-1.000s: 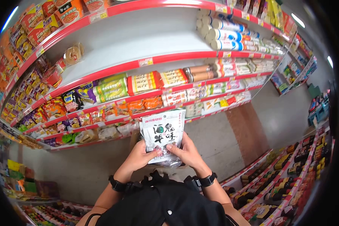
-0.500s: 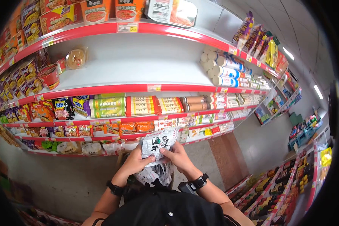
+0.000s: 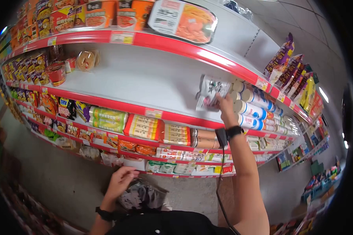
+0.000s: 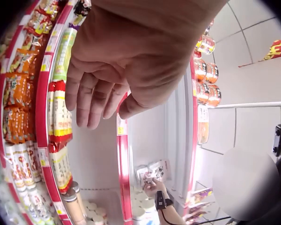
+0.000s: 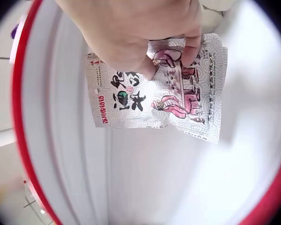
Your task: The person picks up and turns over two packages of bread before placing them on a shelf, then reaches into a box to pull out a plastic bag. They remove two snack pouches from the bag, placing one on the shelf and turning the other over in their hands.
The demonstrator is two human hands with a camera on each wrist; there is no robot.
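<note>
In the head view my right hand (image 3: 226,109) reaches over the white shelf (image 3: 153,84), left of the stacked paper-wrapped rolls (image 3: 252,109). It pinches a white snack packet (image 3: 210,91) with black characters. In the right wrist view the packet (image 5: 187,98) shows pink drawn figures, with thumb and fingers at its edge. My left hand (image 3: 119,182) hangs low by my body, above a clear bag (image 3: 143,196) of dark and white packets. Seen from the left wrist, the left hand (image 4: 126,61) has loosely bent fingers and holds nothing.
Red price rails (image 3: 153,113) edge the shelves. Noodle cups and boxes (image 3: 100,15) stand on the upper shelf, with bagged snacks (image 3: 288,62) at its right. A round package (image 3: 86,60) sits on the middle shelf; dried noodle packs (image 3: 143,127) fill the one below.
Both hands held the packet low before my body. My left hand has let go and moved left; my right hand has carried the packet up and right to the shelf.
</note>
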